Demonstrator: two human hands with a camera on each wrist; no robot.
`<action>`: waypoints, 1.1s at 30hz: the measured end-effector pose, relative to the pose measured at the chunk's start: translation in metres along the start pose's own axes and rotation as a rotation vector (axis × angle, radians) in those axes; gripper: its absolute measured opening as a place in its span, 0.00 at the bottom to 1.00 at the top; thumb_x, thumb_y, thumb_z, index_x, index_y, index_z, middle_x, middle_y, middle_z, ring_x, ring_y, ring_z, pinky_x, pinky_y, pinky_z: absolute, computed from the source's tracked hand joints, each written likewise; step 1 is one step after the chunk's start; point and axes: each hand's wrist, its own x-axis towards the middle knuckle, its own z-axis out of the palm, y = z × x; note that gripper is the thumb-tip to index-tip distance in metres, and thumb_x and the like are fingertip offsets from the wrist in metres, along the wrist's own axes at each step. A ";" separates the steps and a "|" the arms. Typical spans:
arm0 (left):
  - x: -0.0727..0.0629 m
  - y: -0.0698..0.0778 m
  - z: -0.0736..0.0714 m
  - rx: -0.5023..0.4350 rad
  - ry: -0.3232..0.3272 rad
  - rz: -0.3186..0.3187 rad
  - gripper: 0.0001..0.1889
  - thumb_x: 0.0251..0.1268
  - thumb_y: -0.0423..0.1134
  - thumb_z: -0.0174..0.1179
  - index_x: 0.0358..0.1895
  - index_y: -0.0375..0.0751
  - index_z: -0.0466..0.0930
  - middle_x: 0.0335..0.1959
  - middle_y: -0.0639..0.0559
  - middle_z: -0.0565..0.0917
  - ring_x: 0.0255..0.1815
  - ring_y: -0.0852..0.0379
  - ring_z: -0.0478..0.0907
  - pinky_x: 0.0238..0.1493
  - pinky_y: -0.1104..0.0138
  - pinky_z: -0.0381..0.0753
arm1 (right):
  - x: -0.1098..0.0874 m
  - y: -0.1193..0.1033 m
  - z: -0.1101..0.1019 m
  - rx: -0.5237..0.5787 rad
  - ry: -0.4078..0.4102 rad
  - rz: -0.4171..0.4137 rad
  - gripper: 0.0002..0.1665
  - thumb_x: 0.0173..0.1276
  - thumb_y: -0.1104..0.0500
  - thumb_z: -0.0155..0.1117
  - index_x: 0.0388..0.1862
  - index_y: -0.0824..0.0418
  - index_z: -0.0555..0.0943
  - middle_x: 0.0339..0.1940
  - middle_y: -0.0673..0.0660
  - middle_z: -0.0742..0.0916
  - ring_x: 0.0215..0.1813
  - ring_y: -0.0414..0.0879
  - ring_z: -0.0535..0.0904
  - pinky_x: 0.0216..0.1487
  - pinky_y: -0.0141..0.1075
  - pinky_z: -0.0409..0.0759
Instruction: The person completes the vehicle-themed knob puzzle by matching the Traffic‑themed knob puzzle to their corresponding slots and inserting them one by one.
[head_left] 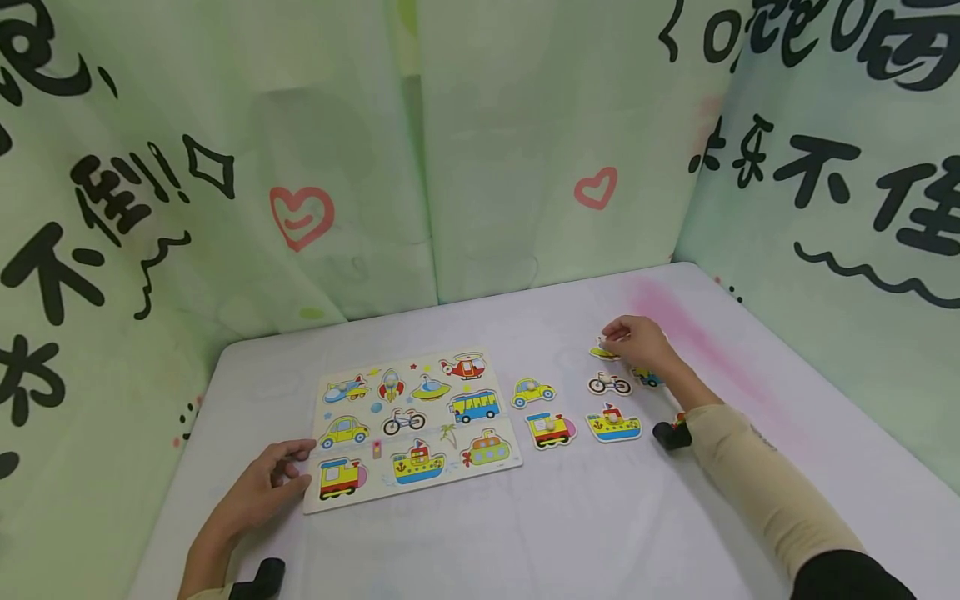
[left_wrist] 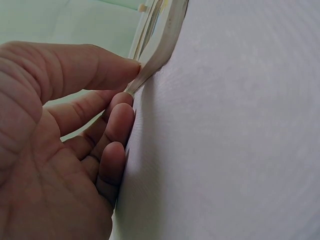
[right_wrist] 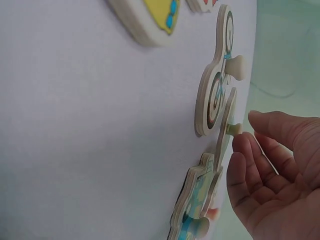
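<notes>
My left hand (head_left: 258, 487) pinches the near left edge of a wooden puzzle board (head_left: 381, 479) printed with vehicles. In the left wrist view the thumb (left_wrist: 117, 70) presses on the board's corner (left_wrist: 162, 47), with the other fingers curled below. Over at the right, my right hand (head_left: 641, 340) hovers at a flying saucer piece (head_left: 604, 353). The right wrist view shows thumb and fingertips parted, right at its small knob (right_wrist: 233, 129). Beside it lie a bicycle piece (head_left: 609, 384) and a bus piece (head_left: 647, 378), the bus partly hidden by the arm.
Between board and right arm lie a yellow car piece (head_left: 533, 392), a train piece (head_left: 551, 430) and a boat piece (head_left: 613, 423). Another piece is mostly covered by the right wrist. Green curtains (head_left: 495, 208) with writing enclose the white table (head_left: 480, 550).
</notes>
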 end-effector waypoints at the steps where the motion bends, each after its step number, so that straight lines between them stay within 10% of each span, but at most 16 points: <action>1: 0.000 0.000 0.000 0.000 0.000 0.002 0.28 0.67 0.31 0.63 0.69 0.32 0.70 0.57 0.40 0.77 0.49 0.51 0.69 0.42 0.70 0.69 | 0.001 -0.001 0.000 -0.006 -0.006 0.009 0.16 0.71 0.61 0.66 0.52 0.71 0.81 0.46 0.66 0.85 0.48 0.57 0.80 0.48 0.44 0.78; 33: -0.001 0.002 0.000 -0.010 0.004 -0.011 0.28 0.67 0.31 0.63 0.69 0.31 0.70 0.55 0.42 0.76 0.49 0.50 0.68 0.42 0.69 0.68 | 0.002 0.011 0.007 -0.002 0.011 -0.062 0.10 0.73 0.62 0.65 0.46 0.68 0.85 0.45 0.64 0.86 0.45 0.54 0.78 0.44 0.39 0.76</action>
